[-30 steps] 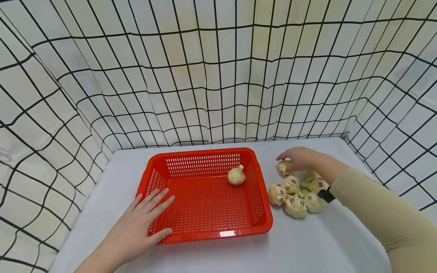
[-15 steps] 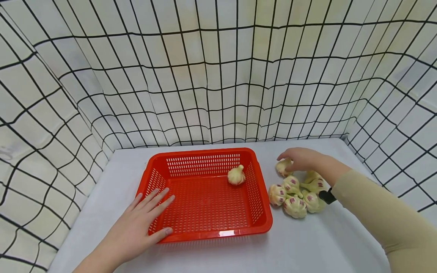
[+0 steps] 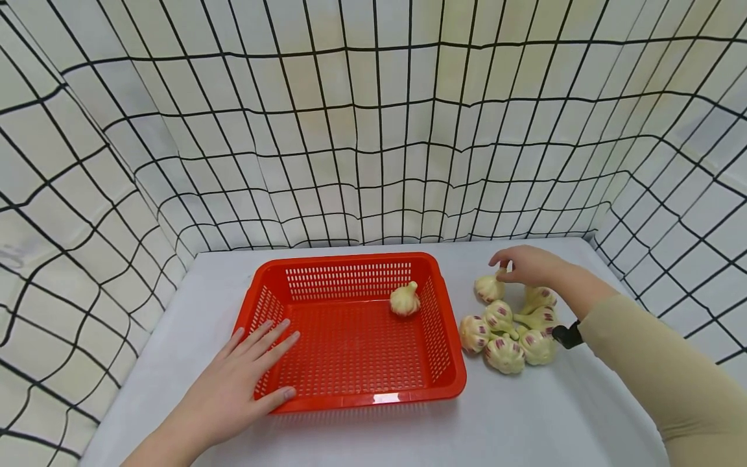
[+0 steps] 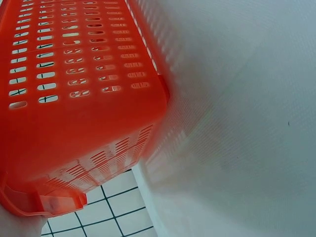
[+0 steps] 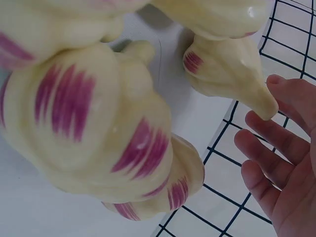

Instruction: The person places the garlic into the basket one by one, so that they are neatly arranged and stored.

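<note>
A red plastic basket (image 3: 362,403) stands on the white table, with one garlic bulb (image 3: 404,299) inside near its right wall. My left hand (image 3: 230,383) lies across the basket's left rim with fingers straight and spread; the left wrist view shows mostly the basket's outer wall (image 4: 79,118). At the right, my right hand (image 3: 528,267) pinches the stem of a garlic bulb (image 3: 488,289) between thumb and fingers. In the right wrist view that bulb (image 5: 227,69) has its stem between my thumb and index finger, the other fingers loosely bent.
Several purple-marked garlic bulbs (image 3: 505,353) lie clustered right of the basket, close to the right hand. White cloth walls with black netting (image 3: 373,149) enclose the table (image 3: 350,444) at the back and sides.
My right hand has drawn back slightly to the right, its fingers now at the bulb's stem, leaving more of the bulb in sight. The left hand and basket stay put.
</note>
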Available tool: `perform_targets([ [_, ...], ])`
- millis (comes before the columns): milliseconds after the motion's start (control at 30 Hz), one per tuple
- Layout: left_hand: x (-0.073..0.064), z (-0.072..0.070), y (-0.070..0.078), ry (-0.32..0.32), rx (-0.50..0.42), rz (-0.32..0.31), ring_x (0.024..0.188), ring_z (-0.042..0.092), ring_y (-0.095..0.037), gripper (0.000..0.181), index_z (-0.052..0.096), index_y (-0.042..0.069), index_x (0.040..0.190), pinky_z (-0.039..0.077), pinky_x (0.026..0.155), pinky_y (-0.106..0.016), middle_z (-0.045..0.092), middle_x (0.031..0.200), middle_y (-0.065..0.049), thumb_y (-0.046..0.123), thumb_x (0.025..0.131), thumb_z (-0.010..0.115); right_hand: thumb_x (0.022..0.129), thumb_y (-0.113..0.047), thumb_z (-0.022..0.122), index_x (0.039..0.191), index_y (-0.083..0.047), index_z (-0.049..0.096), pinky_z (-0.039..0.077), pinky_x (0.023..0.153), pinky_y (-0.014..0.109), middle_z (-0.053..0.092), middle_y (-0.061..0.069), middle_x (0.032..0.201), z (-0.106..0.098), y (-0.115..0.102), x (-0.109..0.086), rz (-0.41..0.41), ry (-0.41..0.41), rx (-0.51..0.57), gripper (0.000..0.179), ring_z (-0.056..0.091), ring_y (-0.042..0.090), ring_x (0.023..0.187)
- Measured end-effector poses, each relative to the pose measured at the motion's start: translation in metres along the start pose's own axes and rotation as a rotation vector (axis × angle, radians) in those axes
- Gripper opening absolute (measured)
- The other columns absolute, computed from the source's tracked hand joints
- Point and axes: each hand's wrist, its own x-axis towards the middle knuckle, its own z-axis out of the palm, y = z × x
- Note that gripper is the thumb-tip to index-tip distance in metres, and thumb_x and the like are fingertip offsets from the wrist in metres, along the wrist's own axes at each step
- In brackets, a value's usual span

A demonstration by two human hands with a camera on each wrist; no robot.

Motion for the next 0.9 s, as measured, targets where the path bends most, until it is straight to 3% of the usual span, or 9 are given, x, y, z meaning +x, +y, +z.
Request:
perform_targets([
  [133, 0.0004, 0.0000, 0.0002, 0.017, 0.004, 0.015, 0.147, 0.026, -0.029, 0.078, 0.040, 0.026, 0.153, 0.002, 0.122, -0.042, 0.030, 0.161, 0.003, 0.063, 0.088, 0.062, 0.094, -0.019, 0.067, 0.124, -0.006, 0.066, 0.055, 0.077, 0.041, 0.067, 0.011, 0.109, 0.0003, 0.0046, -0.0012, -0.005, 0.002, 0.011, 0.032, 0.061, 0.023, 0.090],
  [600, 0.0013, -0.0005, 0.0003, 0.014, -0.005, 0.016, 0.147, 0.027, -0.030, 0.078, 0.040, 0.026, 0.153, 0.010, 0.121, -0.050, 0.031, 0.160, 0.002, 0.063, 0.088, 0.062, 0.096, -0.017, 0.064, 0.117, -0.008, 0.072, 0.051, 0.091, 0.051, 0.069, 0.010, 0.115, 0.0052, 0.0093, 0.0021, -0.016, 0.033, 0.034, 0.024, 0.060, 0.026, 0.099],
  [733, 0.0007, 0.0007, 0.0002, 0.029, 0.002, 0.023, 0.146, 0.029, -0.031, 0.077, 0.041, 0.026, 0.153, 0.001, 0.122, -0.043, 0.032, 0.160, 0.002, 0.063, 0.088, 0.062, 0.097, -0.018, 0.064, 0.119, -0.008, 0.072, 0.049, 0.094, 0.052, 0.069, 0.011, 0.119, 0.0057, 0.0074, 0.0020, -0.005, 0.044, 0.041, 0.026, 0.060, 0.028, 0.104],
  [900, 0.0009, 0.0003, 0.0003, 0.038, 0.004, 0.025, 0.146, 0.029, -0.031, 0.078, 0.042, 0.026, 0.152, 0.002, 0.122, -0.044, 0.033, 0.160, 0.001, 0.063, 0.087, 0.063, 0.097, -0.018, 0.063, 0.124, -0.010, 0.071, 0.050, 0.093, 0.052, 0.068, 0.011, 0.120, -0.0008, 0.0010, -0.0003, -0.030, 0.095, 0.014, 0.028, 0.061, 0.028, 0.107],
])
